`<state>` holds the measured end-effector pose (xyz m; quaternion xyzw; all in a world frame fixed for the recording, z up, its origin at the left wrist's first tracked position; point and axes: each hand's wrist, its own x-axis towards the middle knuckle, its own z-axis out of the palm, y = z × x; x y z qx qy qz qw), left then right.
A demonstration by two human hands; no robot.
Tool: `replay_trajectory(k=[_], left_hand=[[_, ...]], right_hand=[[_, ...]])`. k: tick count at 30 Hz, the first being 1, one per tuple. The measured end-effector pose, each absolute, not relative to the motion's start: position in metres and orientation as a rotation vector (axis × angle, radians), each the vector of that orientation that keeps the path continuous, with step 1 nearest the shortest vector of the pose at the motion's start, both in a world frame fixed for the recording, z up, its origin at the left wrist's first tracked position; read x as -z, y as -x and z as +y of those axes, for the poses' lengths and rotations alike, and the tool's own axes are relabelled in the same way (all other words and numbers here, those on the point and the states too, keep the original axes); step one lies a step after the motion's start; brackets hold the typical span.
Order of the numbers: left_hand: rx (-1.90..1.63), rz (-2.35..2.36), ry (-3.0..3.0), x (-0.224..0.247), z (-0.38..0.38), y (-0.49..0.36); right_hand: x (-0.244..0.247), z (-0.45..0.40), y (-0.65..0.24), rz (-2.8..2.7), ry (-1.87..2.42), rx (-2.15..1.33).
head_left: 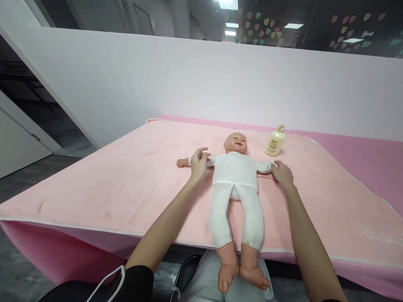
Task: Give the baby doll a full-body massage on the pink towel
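Observation:
A baby doll [234, 172] with a soft white cloth body lies on its back on a pink blanket [123, 171]. Its bare plastic feet hang over the near edge, above my lap. My left hand [199, 164] is closed around the doll's arm on the left side, and the doll's small hand sticks out beyond it. On the other side, my right hand [283, 173] grips the end of the other arm, hiding the doll's hand there. Both doll arms are stretched out sideways. Just beyond my right hand stands a pale yellow pump bottle [274, 143].
Behind the table rises a white partition [219, 80] with dark glass above it, dotted with heart stickers. A brighter pink cover [380, 171] shows under the blanket at the back and right. A white cable [110, 288] runs by my left elbow.

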<state>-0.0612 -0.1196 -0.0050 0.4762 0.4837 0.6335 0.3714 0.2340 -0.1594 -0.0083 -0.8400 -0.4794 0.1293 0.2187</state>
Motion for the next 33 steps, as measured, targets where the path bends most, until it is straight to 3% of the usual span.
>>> replay_trajectory(k=[33], left_hand=[[-1.572, 1.274, -1.275, 0.0079, -0.1191, 0.0621]], right_hand=[[0.0099, -0.1595, -0.2369, -1.363, 2.316, -0.363]])
